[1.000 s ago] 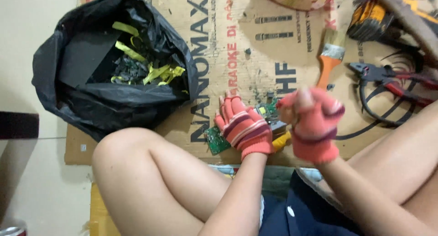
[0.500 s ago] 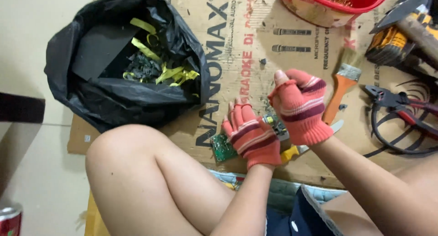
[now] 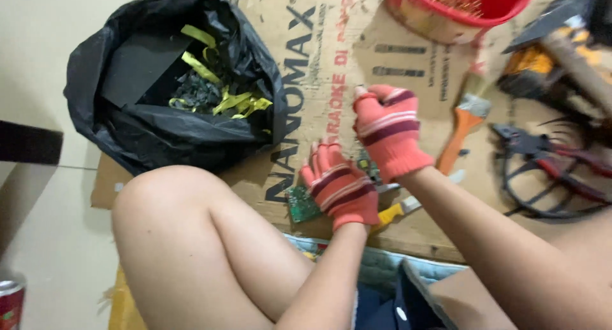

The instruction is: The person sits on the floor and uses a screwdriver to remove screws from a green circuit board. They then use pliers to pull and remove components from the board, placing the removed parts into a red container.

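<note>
My left hand (image 3: 338, 188), in an orange striped glove, presses down on a small green circuit board (image 3: 300, 205) that lies on a cardboard sheet (image 3: 331, 56) in front of my knee. My right hand (image 3: 386, 131), in a matching glove, hovers just above and beyond the board as a closed fist with the thumb tip up. Whether it pinches something small is not visible. A yellow-handled tool (image 3: 396, 210) lies on the cardboard under my right wrist.
A black rubbish bag (image 3: 127, 123) with yellow strips and dark scraps stands open at the left. A red basket (image 3: 475, 8) sits at the top. An orange-handled paintbrush (image 3: 462, 123), red-handled pliers (image 3: 551, 161) and cables lie at the right. A red can (image 3: 9, 301) stands bottom left.
My right fist has lifted up and away from the board. My left hand has stayed on the board. The view has drifted, bringing the red basket into sight.
</note>
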